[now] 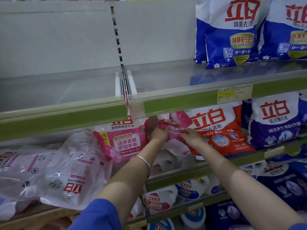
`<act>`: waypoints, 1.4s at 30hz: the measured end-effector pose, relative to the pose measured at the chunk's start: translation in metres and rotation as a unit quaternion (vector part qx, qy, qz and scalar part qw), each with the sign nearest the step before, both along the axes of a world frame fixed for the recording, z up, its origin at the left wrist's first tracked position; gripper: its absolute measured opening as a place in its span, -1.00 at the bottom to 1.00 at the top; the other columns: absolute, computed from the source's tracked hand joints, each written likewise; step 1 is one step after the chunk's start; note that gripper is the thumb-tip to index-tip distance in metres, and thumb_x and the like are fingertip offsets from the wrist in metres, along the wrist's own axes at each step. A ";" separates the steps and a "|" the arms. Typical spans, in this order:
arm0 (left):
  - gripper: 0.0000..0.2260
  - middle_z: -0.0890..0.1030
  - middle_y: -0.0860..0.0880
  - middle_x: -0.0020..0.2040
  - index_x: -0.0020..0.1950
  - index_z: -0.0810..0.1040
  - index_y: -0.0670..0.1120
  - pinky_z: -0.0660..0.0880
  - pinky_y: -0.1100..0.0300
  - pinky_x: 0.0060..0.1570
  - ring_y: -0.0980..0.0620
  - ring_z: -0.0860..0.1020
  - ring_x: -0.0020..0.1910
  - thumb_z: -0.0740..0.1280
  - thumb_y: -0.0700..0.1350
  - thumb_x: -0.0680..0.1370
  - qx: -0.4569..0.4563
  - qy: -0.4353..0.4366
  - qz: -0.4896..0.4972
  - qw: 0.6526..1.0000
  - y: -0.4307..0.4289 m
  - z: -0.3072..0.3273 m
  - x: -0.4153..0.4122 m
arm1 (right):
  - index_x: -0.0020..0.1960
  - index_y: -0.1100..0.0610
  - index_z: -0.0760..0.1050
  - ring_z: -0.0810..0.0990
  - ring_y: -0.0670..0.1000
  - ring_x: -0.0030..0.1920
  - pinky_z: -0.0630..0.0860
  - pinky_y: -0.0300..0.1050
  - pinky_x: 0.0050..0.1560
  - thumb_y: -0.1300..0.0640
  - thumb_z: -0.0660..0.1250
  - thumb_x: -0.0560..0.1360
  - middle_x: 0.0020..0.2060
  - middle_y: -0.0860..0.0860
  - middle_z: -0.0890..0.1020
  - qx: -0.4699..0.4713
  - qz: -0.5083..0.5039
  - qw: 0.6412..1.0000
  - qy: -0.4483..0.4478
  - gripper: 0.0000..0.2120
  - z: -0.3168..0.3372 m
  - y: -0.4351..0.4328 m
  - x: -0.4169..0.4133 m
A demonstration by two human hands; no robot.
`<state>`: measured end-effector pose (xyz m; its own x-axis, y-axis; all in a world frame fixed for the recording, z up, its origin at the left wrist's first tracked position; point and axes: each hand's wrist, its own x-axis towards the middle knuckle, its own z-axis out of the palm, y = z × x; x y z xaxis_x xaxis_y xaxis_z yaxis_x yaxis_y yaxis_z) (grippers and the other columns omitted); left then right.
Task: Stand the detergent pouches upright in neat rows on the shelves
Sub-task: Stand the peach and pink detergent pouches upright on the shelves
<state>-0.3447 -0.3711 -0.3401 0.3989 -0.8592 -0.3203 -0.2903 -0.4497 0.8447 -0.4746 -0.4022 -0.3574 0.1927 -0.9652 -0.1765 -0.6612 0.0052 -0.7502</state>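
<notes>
Both my hands reach under the upper shelf edge to a pink detergent pouch point(172, 130) standing on the middle shelf. My left hand point(159, 133) grips its left side and my right hand point(191, 136) pinches its right side. Just left of it stands another pink pouch point(123, 140), upright and facing front. Two pale pouches lie flat with their backs up at the left, one point(76, 170) beside the standing pouch and one point(18, 165) at the far left. An orange bag point(221, 130) stands right of the held pouch.
The upper shelf point(69, 90) holds blue bags point(229, 35) at its right end. A purple bag point(275, 120) stands at the far right of the middle shelf. Lower shelves carry white and dark blue bags point(285, 183). A green price rail point(179, 103) overhangs my hands.
</notes>
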 end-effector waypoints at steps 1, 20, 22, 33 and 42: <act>-0.59 0.59 -0.28 0.15 0.21 0.46 -0.34 0.51 0.02 0.11 -0.21 0.57 0.14 0.33 -0.04 0.53 -0.002 0.013 0.011 1.000 -0.003 -0.005 0.002 | 0.17 0.19 0.53 0.57 0.18 0.09 0.49 0.01 0.10 0.13 0.17 0.56 0.13 0.18 0.61 0.012 0.010 1.000 -0.026 -0.73 -0.002 -0.001 -0.001; -0.75 0.59 -0.08 -0.05 0.11 0.56 -0.24 0.55 0.13 -0.03 -0.02 0.57 -0.05 0.23 -0.43 0.49 -0.032 0.088 -0.102 0.990 0.060 -0.014 0.030 | -0.05 0.14 0.53 0.64 0.14 -0.08 0.52 0.08 0.18 -0.12 0.22 0.54 -0.13 0.11 0.67 0.177 -0.085 0.944 -0.267 -0.68 0.004 -0.005 -0.007; -0.76 0.59 -0.04 -0.12 0.04 0.59 -0.26 0.55 0.20 -0.10 0.02 0.57 -0.11 0.20 -0.44 0.51 -0.025 0.062 -0.120 0.990 0.060 -0.010 0.027 | -0.10 0.13 0.51 0.62 0.11 -0.16 0.51 0.06 0.11 -0.04 0.22 0.56 -0.18 0.09 0.65 0.190 -0.099 0.925 -0.313 -0.75 0.005 -0.004 -0.008; -0.68 0.64 -0.08 0.10 0.21 0.53 -0.13 0.53 -0.02 0.14 -0.07 0.63 0.03 0.34 -0.01 0.51 -0.121 0.110 0.001 0.987 0.050 -0.004 0.030 | 0.02 0.17 0.53 0.64 0.12 -0.09 0.55 0.00 -0.14 0.15 0.23 0.55 -0.08 0.12 0.64 0.198 -0.208 0.850 -0.441 -0.86 -0.004 -0.004 -0.017; -0.89 0.67 -0.08 -0.13 -0.15 0.58 -0.07 0.61 0.05 -0.05 -0.08 0.66 -0.12 0.30 -0.14 0.55 -0.208 0.112 0.040 0.971 0.078 0.014 0.038 | -0.11 0.15 0.50 0.58 0.06 -0.13 0.51 -0.14 -0.14 0.17 0.21 0.56 -0.18 0.05 0.61 0.001 -0.260 0.860 -0.438 -0.87 0.021 0.031 0.009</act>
<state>-0.3066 -0.2932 -0.3262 0.4305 -0.9018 -0.0382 -0.0572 -0.0695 0.9959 -0.4660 -0.3716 -0.3369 -0.2056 -0.9608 -0.1862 0.2509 0.1322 -0.9589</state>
